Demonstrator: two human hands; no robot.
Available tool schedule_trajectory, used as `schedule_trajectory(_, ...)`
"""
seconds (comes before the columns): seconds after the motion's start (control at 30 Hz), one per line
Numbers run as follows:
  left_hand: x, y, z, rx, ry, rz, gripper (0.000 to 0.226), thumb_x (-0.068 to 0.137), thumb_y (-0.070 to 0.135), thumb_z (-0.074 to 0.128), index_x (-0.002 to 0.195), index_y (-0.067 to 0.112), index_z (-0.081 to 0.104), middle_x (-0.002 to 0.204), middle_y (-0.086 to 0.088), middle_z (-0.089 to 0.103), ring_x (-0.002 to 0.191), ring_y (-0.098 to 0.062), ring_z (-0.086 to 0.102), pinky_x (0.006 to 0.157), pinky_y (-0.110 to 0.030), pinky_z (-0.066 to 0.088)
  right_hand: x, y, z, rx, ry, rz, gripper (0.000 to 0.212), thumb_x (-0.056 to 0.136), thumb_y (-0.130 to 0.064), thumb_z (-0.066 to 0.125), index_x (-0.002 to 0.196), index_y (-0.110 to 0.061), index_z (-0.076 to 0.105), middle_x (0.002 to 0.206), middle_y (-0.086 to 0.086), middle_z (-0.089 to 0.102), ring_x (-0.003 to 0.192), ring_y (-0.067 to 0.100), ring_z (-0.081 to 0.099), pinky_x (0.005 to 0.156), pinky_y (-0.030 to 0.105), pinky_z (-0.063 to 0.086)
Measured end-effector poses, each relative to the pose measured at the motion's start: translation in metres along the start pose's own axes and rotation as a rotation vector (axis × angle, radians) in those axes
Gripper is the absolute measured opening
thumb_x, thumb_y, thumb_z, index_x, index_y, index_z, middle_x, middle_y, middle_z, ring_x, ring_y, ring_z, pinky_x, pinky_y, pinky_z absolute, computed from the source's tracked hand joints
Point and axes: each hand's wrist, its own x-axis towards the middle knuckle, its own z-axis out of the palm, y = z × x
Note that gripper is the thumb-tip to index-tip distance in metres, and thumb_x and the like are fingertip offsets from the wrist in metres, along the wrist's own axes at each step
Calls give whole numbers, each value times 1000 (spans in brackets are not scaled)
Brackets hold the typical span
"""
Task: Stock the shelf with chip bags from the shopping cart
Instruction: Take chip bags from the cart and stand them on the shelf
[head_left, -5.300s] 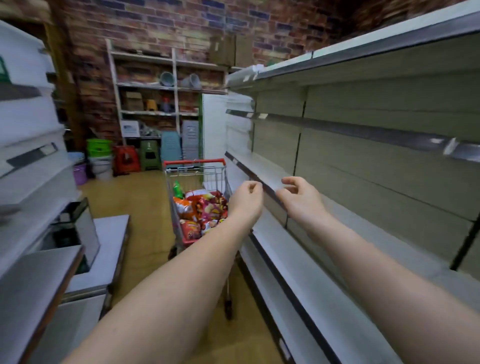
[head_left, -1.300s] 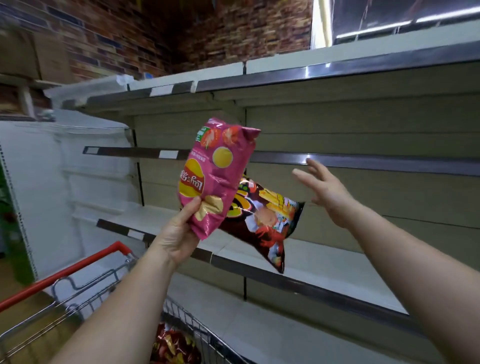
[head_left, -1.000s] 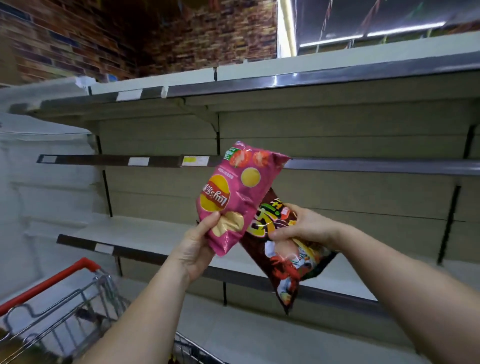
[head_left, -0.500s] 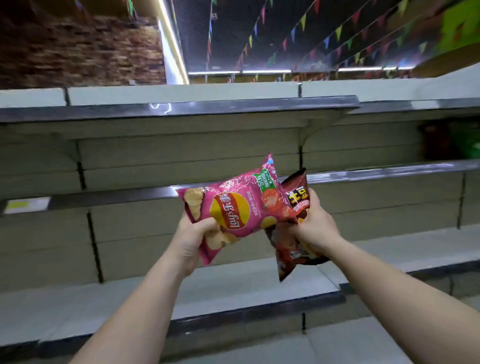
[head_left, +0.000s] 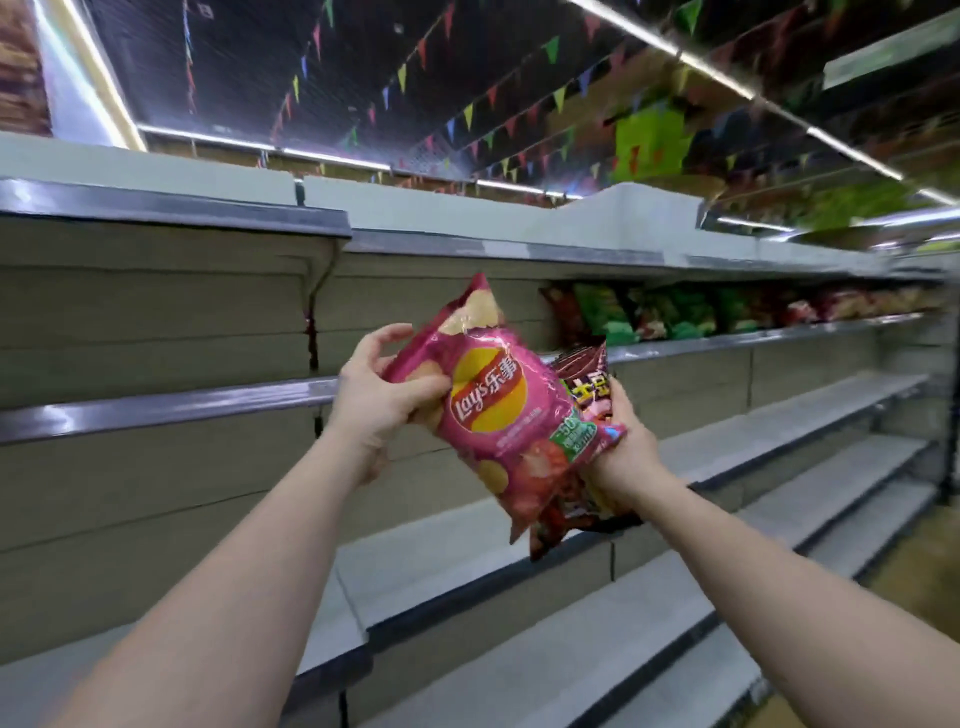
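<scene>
Holding two bags up in front of the shelving, mid-carry. Left to right:

Left hand (head_left: 382, 400) grips the glossy pink Lay's chip bag (head_left: 506, 410) at its upper-left edge: thumb across the printed face, the other fingers curled behind the foil. The bag's long axis runs on a diagonal, sealed top up and to the left, bottom seal down and to the right, so the bag hangs right of and below this hand.

Just behind and right of the pink bag, touching it, sits a dark maroon crinkled snack bag (head_left: 589, 384). Only its top corner and its lower end show past the pink one.

Right hand (head_left: 623, 452) is clamped on that dark bag from the right side, fingers wrapped round its middle; the pink bag's lower corner overlaps the knuckles.

Further right of the pink bag and slightly above it, a row of green and red chip bags (head_left: 675, 314) stands on the grey metal second-tier shelf (head_left: 779, 335). The bay directly behind the pink bag holds nothing.

Judgement: the stocked row lies up and right of both hands, and the right hand is nearer. The pink bag needs turning upright before it goes on. Cart not in view.
</scene>
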Motion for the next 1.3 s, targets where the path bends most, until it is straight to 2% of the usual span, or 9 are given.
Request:
schedule_trajectory(0.33,74,-70,148,-307,110,-124,16,88,13,61,103,13,54,90,-3,64,74,-16,62,63,-26,56,72,114,-94,188,79,263,96,42,-49,86,124,-28,40,110,-4,64,101,20,62,95,46,48)
schedule_trajectory(0.5,129,-96,201,-114,-20,-152,52,89,42,58,130,21,34,106,-5,61,84,-22,66,75,-40,57,138,124,-90,180,46,187,76,56,-41,85,118,-32,41,110,-5,63,101,19,61,95,43,48)
schedule_trajectory(0.6,176,-104,220,9,-69,-176,112,49,65,70,141,17,27,126,-11,56,107,-31,61,96,-49,48,193,121,-83,141,47,136,72,57,-43,80,118,-27,47,108,-2,63,102,21,60,95,42,47)
schedule_trajectory(0.67,217,-108,227,58,-108,-191,120,32,66,72,134,12,38,121,-13,61,103,-33,63,94,-49,49,233,116,-79,89,7,124,62,61,-45,76,114,-22,53,108,0,65,100,20,61,93,38,48)
schedule_trajectory(0.77,265,-102,234,115,-47,-226,108,37,63,75,123,4,51,111,-14,66,90,-32,68,85,-45,54,292,112,-74,48,-23,106,54,58,-47,76,100,-16,62,107,4,68,99,23,63,92,39,51)
schedule_trajectory(0.83,289,-99,234,59,6,-262,67,65,47,74,111,3,56,86,-10,69,60,-22,68,60,-33,58,325,110,-76,102,-50,164,81,38,-59,79,103,-12,65,106,8,70,95,27,67,87,44,55)
schedule_trajectory(0.93,319,-107,229,25,48,-323,18,88,27,63,90,9,58,45,-2,62,32,-13,57,35,-25,50,366,110,-84,181,-156,248,61,55,-53,82,95,-10,65,87,8,72,73,24,70,70,38,59)
schedule_trajectory(1.07,343,-128,220,85,151,-308,20,93,24,57,78,11,54,35,0,57,27,-12,54,30,-23,46,425,120,-77,149,-315,253,105,24,-67,81,113,-14,63,104,11,71,95,32,67,97,53,46)
schedule_trajectory(1.3,375,-148,234,204,357,-257,27,95,15,44,69,11,47,29,-1,50,22,-11,49,25,-19,38,519,151,-35,249,-452,152,71,56,-57,79,108,-11,63,103,10,70,91,29,67,92,50,49)
